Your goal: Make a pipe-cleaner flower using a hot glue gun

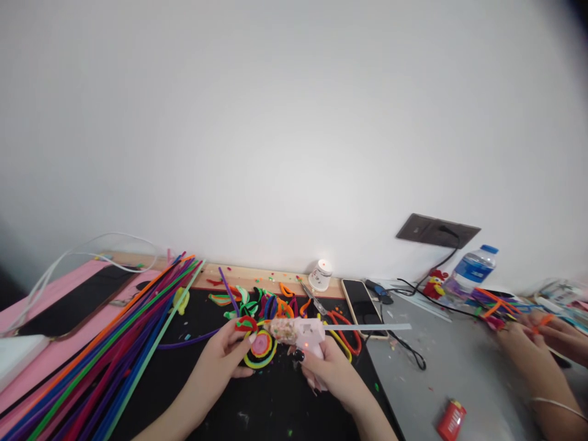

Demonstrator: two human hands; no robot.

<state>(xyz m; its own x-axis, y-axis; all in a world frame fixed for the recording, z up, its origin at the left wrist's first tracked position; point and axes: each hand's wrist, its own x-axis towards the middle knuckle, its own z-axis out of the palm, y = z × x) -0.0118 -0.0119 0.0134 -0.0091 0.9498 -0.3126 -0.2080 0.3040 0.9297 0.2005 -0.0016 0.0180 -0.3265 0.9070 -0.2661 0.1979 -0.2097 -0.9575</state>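
Your right hand (331,369) is wrapped round the glue gun (310,332); your left hand (224,360) pinches the coil (261,343) by the gun's tip (268,328). If either slips, the tip, maybe hot, could burn you.

Both forearms are bare and rise from the bottom edge, the left forearm (181,405) slanting up to the right, the right forearm (365,410) up to the left. The left grip (227,355) is pinched, thumb and fingers bent inward. The right grip (328,367) is wrapped closed, thumb pointing left (dark polish shows on its nails). The two are near each other, not touching.
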